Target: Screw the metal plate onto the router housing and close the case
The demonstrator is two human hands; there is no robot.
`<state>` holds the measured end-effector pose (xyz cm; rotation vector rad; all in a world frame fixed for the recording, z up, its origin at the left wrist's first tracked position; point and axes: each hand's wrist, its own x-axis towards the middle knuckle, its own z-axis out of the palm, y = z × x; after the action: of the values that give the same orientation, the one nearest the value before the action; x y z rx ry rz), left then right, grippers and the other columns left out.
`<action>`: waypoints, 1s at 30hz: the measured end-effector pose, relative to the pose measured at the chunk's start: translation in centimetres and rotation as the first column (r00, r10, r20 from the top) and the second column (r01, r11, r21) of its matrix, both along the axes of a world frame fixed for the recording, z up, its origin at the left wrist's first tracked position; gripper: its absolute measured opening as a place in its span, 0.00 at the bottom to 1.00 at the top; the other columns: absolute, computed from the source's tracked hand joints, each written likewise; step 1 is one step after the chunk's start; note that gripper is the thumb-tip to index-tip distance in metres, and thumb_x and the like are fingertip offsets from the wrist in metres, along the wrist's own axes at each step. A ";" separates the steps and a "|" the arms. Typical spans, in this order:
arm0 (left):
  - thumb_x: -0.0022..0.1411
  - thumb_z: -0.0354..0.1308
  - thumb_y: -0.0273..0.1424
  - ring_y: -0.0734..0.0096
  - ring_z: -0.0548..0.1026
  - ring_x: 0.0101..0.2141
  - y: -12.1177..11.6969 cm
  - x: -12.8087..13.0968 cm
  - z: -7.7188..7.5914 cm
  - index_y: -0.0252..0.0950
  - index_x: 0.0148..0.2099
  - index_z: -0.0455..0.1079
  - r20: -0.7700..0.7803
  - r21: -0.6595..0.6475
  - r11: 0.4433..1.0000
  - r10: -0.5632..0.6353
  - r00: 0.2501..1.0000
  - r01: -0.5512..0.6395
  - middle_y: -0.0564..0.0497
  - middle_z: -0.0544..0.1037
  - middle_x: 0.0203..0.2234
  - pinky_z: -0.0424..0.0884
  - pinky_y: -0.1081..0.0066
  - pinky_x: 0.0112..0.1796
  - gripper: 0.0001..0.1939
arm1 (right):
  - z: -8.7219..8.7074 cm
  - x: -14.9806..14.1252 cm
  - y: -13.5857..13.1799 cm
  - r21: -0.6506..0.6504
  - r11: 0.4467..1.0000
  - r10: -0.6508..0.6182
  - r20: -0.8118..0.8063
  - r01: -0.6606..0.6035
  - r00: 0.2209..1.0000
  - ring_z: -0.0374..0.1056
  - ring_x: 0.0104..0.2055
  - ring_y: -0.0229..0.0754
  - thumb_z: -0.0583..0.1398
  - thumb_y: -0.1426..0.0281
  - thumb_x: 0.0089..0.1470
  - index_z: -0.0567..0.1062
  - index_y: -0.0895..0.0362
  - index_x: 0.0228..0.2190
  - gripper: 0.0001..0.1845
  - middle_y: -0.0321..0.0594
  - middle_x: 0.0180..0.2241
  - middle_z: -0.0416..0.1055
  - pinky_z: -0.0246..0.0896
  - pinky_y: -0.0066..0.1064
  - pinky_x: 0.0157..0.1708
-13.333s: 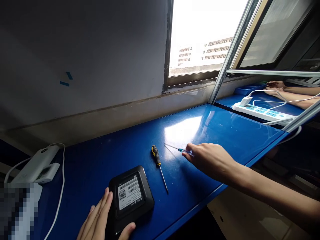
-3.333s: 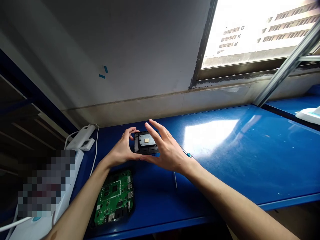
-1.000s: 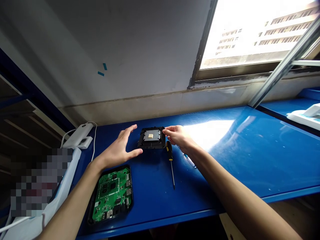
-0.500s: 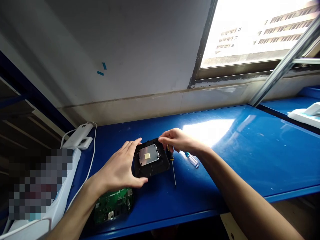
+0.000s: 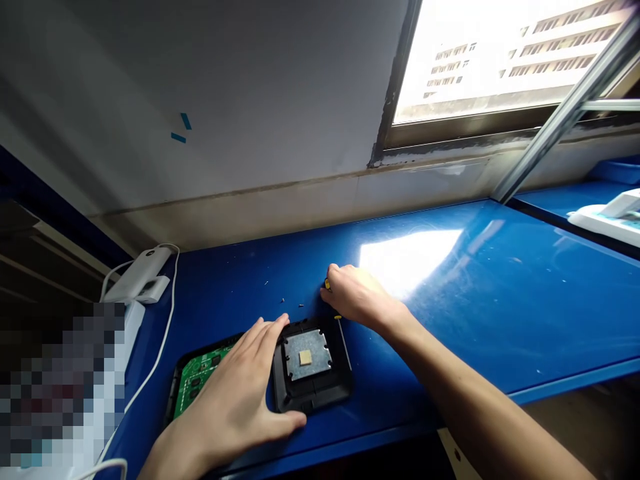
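Observation:
My left hand point(image 5: 230, 393) grips the left side of a black plastic cover point(image 5: 325, 393), thumb at its near edge and fingers at its far edge. Fixed inside the cover is a silver metal plate point(image 5: 320, 367) with a small beige pad point(image 5: 305, 358). Closed round the black-and-yellow handle of a screwdriver is my right hand point(image 5: 355, 293); the shaft point(image 5: 345, 343) runs toward me along the cover's right edge. Left of the cover, a green circuit board point(image 5: 193, 380) in a black case is partly hidden by my left hand. Several tiny screws point(image 5: 301, 305) lie beyond the cover.
A white plugged device point(image 5: 135, 277) with a cable stands at the table's far left. Nearer, a pixelated area covers part of a white object point(image 5: 131, 333). At the right are a metal frame post point(image 5: 545, 110) and a white power strip point(image 5: 610, 217).
The cover has come down toward me, beside the circuit board, in my left hand. My right hand has let go of its corner and taken the yellow-and-black screwdriver.

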<state>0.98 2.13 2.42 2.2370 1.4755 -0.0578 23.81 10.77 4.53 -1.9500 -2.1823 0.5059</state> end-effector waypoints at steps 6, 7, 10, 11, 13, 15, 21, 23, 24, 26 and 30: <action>0.54 0.69 0.51 0.38 0.34 0.74 -0.6 -0.6 -0.9 0.44 0.79 0.42 0.086 -0.047 0.997 0.072 0.994 -0.068 0.44 0.48 0.77 0.52 0.35 0.68 0.59 | 2.1 0.2 -0.3 0.391 0.908 -0.053 -0.241 0.147 0.969 0.76 0.48 0.48 0.54 0.65 0.72 0.62 0.58 0.65 0.24 0.53 0.52 0.74 0.74 0.41 0.47; 0.55 0.69 0.51 0.38 0.33 0.74 -0.7 -0.7 -1.0 0.45 0.78 0.42 0.102 -0.043 0.996 0.079 0.992 -0.075 0.45 0.48 0.77 0.52 0.34 0.68 0.59 | 2.2 0.2 -0.5 0.474 0.865 -0.007 -0.311 0.162 0.951 0.76 0.44 0.45 0.54 0.65 0.72 0.61 0.56 0.66 0.25 0.50 0.52 0.74 0.75 0.39 0.45; 0.55 0.69 0.51 0.37 0.30 0.74 -0.8 -0.6 -1.0 0.45 0.78 0.42 0.112 -0.047 0.996 0.086 0.990 -0.081 0.45 0.48 0.77 0.52 0.30 0.67 0.59 | 1.8 -0.2 -1.2 0.720 0.673 0.291 -0.467 0.168 0.835 0.72 0.32 0.37 0.58 0.69 0.69 0.69 0.53 0.60 0.20 0.42 0.45 0.75 0.76 0.34 0.39; 0.55 0.69 0.51 0.36 0.30 0.74 -0.7 -0.6 -0.9 0.44 0.78 0.42 0.109 -0.051 0.996 0.081 0.991 -0.076 0.44 0.48 0.77 0.51 0.30 0.67 0.59 | 1.5 -0.4 -1.4 0.765 0.626 0.361 -0.456 0.151 0.813 0.70 0.30 0.36 0.58 0.70 0.68 0.71 0.53 0.58 0.18 0.39 0.41 0.74 0.76 0.33 0.37; 0.55 0.69 0.50 0.35 0.31 0.74 -0.6 -0.5 -0.9 0.43 0.78 0.43 0.108 -0.047 0.997 0.066 0.992 -0.061 0.42 0.49 0.77 0.51 0.29 0.67 0.58 | 0.9 -0.8 -1.7 0.805 0.588 0.422 -0.395 0.085 0.816 0.68 0.28 0.34 0.59 0.72 0.67 0.73 0.52 0.55 0.16 0.37 0.38 0.73 0.74 0.30 0.34; 0.55 0.69 0.49 0.32 0.31 0.73 -0.5 -0.5 -0.8 0.43 0.77 0.45 0.120 -0.028 0.999 0.047 0.992 -0.044 0.42 0.51 0.76 0.53 0.27 0.66 0.56 | 0.5 -1.1 -1.7 0.817 0.576 0.453 -0.338 0.019 0.825 0.68 0.29 0.34 0.59 0.72 0.67 0.73 0.53 0.55 0.16 0.36 0.37 0.72 0.73 0.28 0.32; 0.56 0.69 0.51 0.34 0.32 0.74 -0.7 -0.7 -1.1 0.48 0.77 0.44 0.147 -0.030 0.999 0.044 0.988 -0.040 0.44 0.52 0.76 0.51 0.28 0.67 0.56 | 0.0 -1.3 -1.3 0.813 0.581 0.461 -0.304 -0.025 0.834 0.69 0.30 0.33 0.59 0.73 0.67 0.73 0.56 0.54 0.15 0.37 0.38 0.73 0.71 0.28 0.32; 0.56 0.69 0.51 0.36 0.32 0.74 -0.7 -0.7 -1.1 0.47 0.77 0.44 0.148 -0.033 0.999 0.048 0.988 -0.043 0.45 0.52 0.76 0.50 0.30 0.68 0.56 | 0.0 -1.3 -1.3 0.815 0.579 0.462 -0.292 -0.035 0.838 0.69 0.30 0.34 0.59 0.73 0.67 0.73 0.56 0.54 0.15 0.38 0.37 0.73 0.71 0.28 0.32; 0.56 0.69 0.51 0.35 0.33 0.74 -0.7 -0.7 -1.1 0.48 0.77 0.45 0.154 -0.031 0.999 0.048 0.987 -0.044 0.45 0.52 0.76 0.51 0.30 0.67 0.56 | -0.1 -1.3 -1.3 0.814 0.580 0.464 -0.286 -0.043 0.839 0.69 0.30 0.34 0.59 0.73 0.67 0.73 0.56 0.54 0.15 0.37 0.37 0.73 0.71 0.28 0.32; 0.55 0.70 0.50 0.33 0.34 0.74 -0.6 -0.8 -1.2 0.49 0.77 0.45 0.172 -0.019 0.999 0.046 0.984 -0.043 0.45 0.54 0.76 0.52 0.28 0.66 0.56 | -0.1 -1.3 -1.3 0.810 0.585 0.462 -0.286 -0.046 0.840 0.69 0.30 0.34 0.59 0.72 0.67 0.73 0.55 0.55 0.15 0.37 0.38 0.73 0.71 0.28 0.32; 0.54 0.71 0.49 0.32 0.36 0.74 -0.5 -0.8 -1.2 0.48 0.77 0.48 0.190 0.007 0.999 0.035 0.981 -0.037 0.44 0.56 0.75 0.51 0.27 0.66 0.55 | -0.2 -1.3 -1.4 0.813 0.581 0.456 -0.294 -0.031 0.840 0.69 0.30 0.33 0.59 0.72 0.67 0.72 0.54 0.55 0.15 0.37 0.39 0.73 0.71 0.28 0.33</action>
<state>0.19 1.64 1.19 2.1563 1.4155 0.1702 22.49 9.37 4.36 -0.9051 -1.8563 -0.0038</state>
